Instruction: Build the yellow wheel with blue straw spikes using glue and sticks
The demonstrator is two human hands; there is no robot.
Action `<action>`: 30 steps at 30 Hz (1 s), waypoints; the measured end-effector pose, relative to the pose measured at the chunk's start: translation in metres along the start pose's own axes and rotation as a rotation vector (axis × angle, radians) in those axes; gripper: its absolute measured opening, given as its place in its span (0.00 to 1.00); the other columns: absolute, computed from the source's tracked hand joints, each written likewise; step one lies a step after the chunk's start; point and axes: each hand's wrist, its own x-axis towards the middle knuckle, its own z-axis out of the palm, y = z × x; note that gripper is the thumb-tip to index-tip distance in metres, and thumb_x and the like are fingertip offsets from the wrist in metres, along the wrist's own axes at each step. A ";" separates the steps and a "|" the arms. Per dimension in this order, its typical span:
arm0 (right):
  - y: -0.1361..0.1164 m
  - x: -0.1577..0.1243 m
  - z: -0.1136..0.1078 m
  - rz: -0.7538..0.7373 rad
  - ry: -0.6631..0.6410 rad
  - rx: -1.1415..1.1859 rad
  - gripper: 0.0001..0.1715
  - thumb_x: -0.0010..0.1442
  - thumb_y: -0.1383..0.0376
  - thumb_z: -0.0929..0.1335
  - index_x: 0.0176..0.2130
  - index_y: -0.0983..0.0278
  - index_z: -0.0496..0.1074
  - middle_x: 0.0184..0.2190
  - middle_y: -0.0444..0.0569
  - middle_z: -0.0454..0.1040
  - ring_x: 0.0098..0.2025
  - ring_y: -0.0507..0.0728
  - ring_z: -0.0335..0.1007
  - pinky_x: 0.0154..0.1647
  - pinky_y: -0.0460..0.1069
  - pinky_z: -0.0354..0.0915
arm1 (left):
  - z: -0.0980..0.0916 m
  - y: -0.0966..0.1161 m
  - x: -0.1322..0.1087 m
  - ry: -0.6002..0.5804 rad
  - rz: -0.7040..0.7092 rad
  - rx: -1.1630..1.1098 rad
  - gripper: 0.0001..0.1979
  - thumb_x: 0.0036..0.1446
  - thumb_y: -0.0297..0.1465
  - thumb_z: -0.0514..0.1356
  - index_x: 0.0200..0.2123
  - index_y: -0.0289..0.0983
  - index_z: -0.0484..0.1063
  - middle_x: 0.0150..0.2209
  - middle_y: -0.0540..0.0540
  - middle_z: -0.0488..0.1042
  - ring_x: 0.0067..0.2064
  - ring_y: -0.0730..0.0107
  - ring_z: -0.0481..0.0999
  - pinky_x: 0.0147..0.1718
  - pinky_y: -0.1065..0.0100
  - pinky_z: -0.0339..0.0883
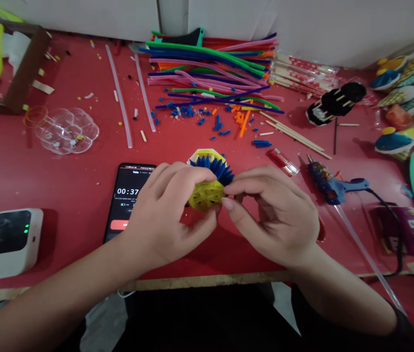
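Note:
Both hands meet over the front middle of a red table (82, 205). My left hand (166, 210) is wrapped round a yellow perforated ball (205, 195) with short blue straw pieces (214, 168) sticking out of its top like spikes. My right hand (273, 215) is closed in a pinch against the ball's right side, thumb and forefinger touching it near the blue spikes. Whether a small piece sits in that pinch is hidden. A yellow and white base shows just behind the spikes.
A phone (128, 198) showing a timer lies left of the hands, and a white device (11, 242) sits at the front left. A blue glue gun (330, 183) lies right; coloured straws (210, 68) and cut bits fill the back. A clear tray (65, 129) stands back left.

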 end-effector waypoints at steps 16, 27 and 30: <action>0.026 0.001 0.002 0.279 0.359 0.430 0.09 0.55 0.66 0.78 0.31 0.58 0.75 0.28 0.41 0.79 0.29 0.53 0.77 0.27 0.49 0.76 | -0.002 -0.004 0.000 0.039 -0.092 0.077 0.13 0.59 0.33 0.63 0.47 0.42 0.69 0.40 0.46 0.78 0.44 0.56 0.75 0.46 0.53 0.72; 0.055 0.048 -0.059 0.367 0.499 0.510 0.25 0.59 0.51 0.74 0.21 0.60 0.66 0.15 0.38 0.58 0.15 0.50 0.59 0.14 0.48 0.58 | -0.002 -0.014 -0.002 0.061 -0.089 0.058 0.20 0.57 0.32 0.66 0.51 0.42 0.65 0.48 0.41 0.76 0.54 0.50 0.75 0.51 0.49 0.73; 0.101 0.070 -0.076 0.345 0.356 0.118 0.21 0.62 0.54 0.71 0.22 0.60 0.67 0.16 0.41 0.65 0.18 0.50 0.61 0.21 0.48 0.61 | -0.004 -0.014 -0.003 0.093 -0.100 0.046 0.22 0.56 0.32 0.65 0.52 0.41 0.64 0.48 0.41 0.76 0.51 0.53 0.77 0.49 0.53 0.75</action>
